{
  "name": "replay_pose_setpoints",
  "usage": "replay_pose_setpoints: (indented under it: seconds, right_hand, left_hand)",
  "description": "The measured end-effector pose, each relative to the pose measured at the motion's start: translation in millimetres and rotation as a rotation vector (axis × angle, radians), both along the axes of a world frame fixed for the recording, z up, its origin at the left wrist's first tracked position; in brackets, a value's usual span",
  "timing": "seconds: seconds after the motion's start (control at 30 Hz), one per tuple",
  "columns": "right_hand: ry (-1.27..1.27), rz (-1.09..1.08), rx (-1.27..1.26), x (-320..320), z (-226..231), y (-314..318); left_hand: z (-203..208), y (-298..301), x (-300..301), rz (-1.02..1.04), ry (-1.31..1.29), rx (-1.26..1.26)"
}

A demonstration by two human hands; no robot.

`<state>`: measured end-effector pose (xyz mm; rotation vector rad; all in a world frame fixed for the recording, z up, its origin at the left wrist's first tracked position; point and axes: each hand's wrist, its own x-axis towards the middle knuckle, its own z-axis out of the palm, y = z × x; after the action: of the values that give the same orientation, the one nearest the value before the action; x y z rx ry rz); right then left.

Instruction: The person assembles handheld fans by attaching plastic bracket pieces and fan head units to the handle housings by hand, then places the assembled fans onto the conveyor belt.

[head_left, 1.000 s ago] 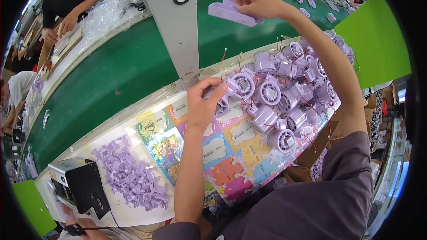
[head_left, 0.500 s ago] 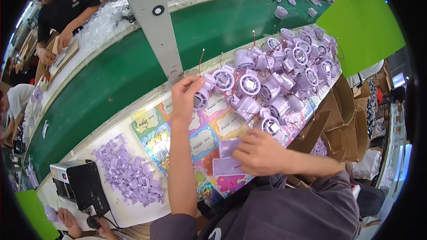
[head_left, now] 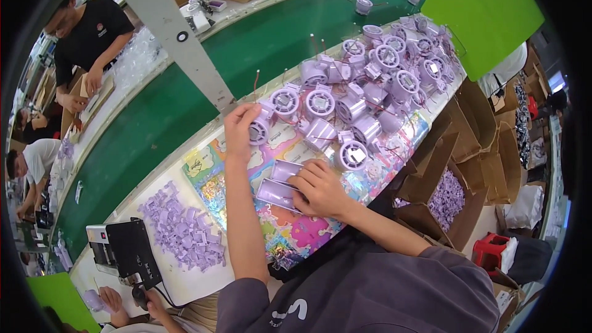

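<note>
My left hand [head_left: 239, 132] is closed at the near left end of a heap of lilac round fan-like housings [head_left: 386, 57]. Its fingertips pinch the top of one such housing [head_left: 259, 132], from which a thin red wire sticks up. My right hand [head_left: 322, 190] is closed on two lilac trough-shaped plastic shells [head_left: 275, 193], held side by side just above the table, hollow faces up. Its fingers cover their right ends. Beneath both hands lies a colourful printed sheet [head_left: 309, 229].
Small lilac plastic parts [head_left: 182, 228] lie piled at left, beside a black machine [head_left: 131, 248]. A green conveyor belt [head_left: 145, 129] runs beyond a grey post [head_left: 166, 31]. Cardboard boxes [head_left: 484, 166] stand at right. Co-workers [head_left: 92, 31] work at far left; another person's hands [head_left: 111, 299] show at lower left.
The view has shifted, so the scene sits further left and higher. My right hand has moved slightly left and away with the shells. My left hand stays on the same housing.
</note>
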<state>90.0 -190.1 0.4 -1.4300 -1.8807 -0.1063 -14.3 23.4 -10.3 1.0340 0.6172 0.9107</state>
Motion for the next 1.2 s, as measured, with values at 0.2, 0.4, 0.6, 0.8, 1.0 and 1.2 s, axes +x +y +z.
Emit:
replay_pose_setpoints:
  seconds: [0.2,0.4,0.6,0.8,1.0,1.2]
  right_hand:
    - [0.061,0.023,0.1,1,5,2]
    - [0.028,-0.048,0.161,7,8,-11]
    - [0.101,0.03,0.273,5,-1,-18]
    - [0.333,0.136,0.228,18,-12,-24]
    - [0.449,-0.043,0.085,25,24,-68]
    - [0.506,-0.057,-0.137,37,23,-88]
  left_hand:
    - [10,-16,-9,0.172,0.17,0.179]
    - [44,-78,-33,0.264,0.338,0.511]
    - [63,-167,-35,0.31,0.32,0.661]
    - [62,-209,-20,0.043,0.285,0.611]
    - [65,-200,-64,-0.058,0.679,0.765]
    - [50,-190,-71,0.1,1.088,1.104]
